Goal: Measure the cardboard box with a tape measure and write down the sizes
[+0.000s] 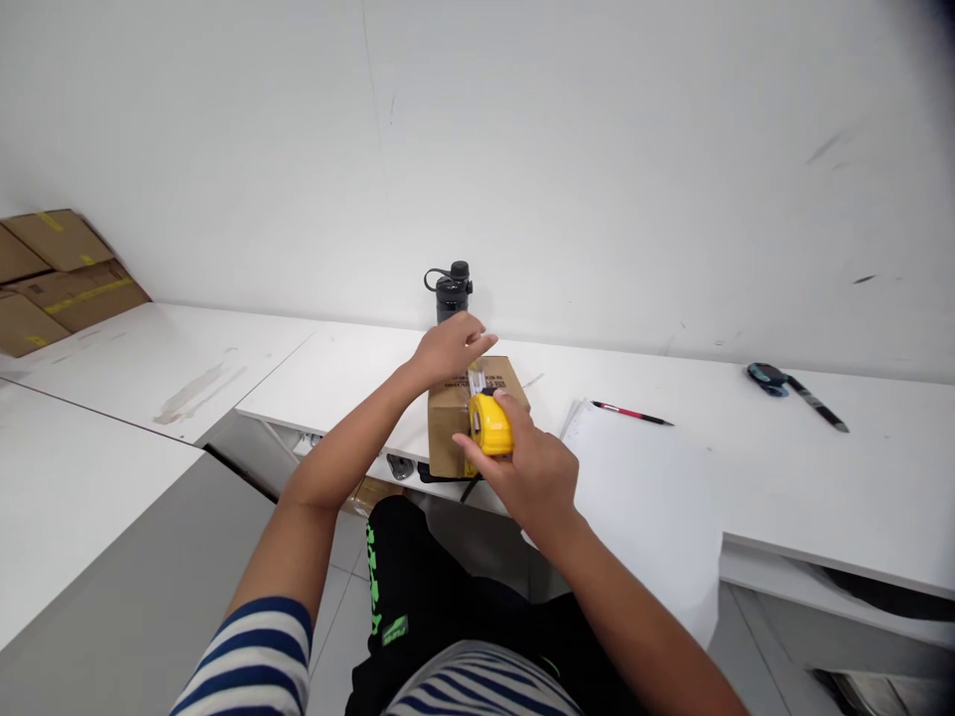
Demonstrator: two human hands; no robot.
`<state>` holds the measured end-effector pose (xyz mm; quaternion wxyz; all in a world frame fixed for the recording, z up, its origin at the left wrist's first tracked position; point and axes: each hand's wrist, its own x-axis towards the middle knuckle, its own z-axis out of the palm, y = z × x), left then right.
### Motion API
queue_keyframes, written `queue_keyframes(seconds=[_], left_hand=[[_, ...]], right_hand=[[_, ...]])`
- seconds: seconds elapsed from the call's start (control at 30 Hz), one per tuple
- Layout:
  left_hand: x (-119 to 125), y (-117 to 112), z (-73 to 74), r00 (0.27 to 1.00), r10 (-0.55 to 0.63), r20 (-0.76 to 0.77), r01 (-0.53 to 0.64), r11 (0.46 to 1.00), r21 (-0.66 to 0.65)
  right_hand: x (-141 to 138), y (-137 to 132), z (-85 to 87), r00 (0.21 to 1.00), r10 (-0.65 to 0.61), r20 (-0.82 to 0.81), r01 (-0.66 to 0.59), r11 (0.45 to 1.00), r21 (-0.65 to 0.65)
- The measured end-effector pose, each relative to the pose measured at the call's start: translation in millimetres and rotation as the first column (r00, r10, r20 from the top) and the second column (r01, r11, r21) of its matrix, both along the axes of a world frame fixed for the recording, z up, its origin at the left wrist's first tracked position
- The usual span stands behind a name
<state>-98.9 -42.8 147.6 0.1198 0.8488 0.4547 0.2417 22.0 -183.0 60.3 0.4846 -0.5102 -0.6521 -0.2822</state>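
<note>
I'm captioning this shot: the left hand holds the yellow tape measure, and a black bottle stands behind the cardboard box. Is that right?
Not quite: the head view shows the right hand holding the yellow tape measure, not the left hand. A black bottle does stand behind the cardboard box.

A: What is blocking the cardboard box [448, 438]?
B: The left hand [452, 348] is hanging by its far end, the right hand [541, 472] is holding the yellow tape measure [492, 428] at its front, and the black water bottle [452, 295] is standing behind.
A: Where is free room lying?
B: Tabletop [708, 393] is stretching between the red-and-black pen [633, 413] and the blue-black tool [767, 376].
</note>
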Motion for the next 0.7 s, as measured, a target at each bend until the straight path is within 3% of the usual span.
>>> queue_keyframes(seconds=[0.13, 0.23, 0.37, 0.47, 0.6, 0.7], left_hand=[[-1.1, -23.1, 11.1, 1.000, 0.016, 0.001, -0.016, 0.999, -0.047], [-14.3, -45.1, 5.6, 0.998, 0.059, -0.025, -0.061, 0.994, -0.094], [-37.0, -81.1, -19.2, 1.000, 0.026, -0.002, -0.026, 0.998, -0.063], [-40.8, -100.3, -45.1, 0.992, 0.045, -0.116, -0.051, 0.998, -0.049], [-30.5, -89.3, -68.6, 0.962, 0.146, -0.230, -0.147, 0.989, 0.010], [-25.5, -59.3, -69.0, 0.961, 0.100, -0.258, -0.093, 0.995, 0.042]], right_hand=[[5.2, 24.8, -6.5, 0.995, -0.040, -0.089, 0.031, 0.995, -0.099], [8.6, 32.9, -8.4, 0.991, -0.038, -0.127, 0.020, 0.990, -0.140], [18.5, 21.5, -9.2, 0.963, 0.030, -0.268, -0.065, 0.991, -0.120], [27.8, 2.9, -15.1, 0.886, 0.132, -0.444, -0.159, 0.987, -0.024], [30.8, -26.2, -28.1, 0.776, 0.226, -0.589, -0.179, 0.974, 0.138], [26.4, -47.0, -34.4, 0.668, 0.264, -0.695, -0.283, 0.955, 0.090]])
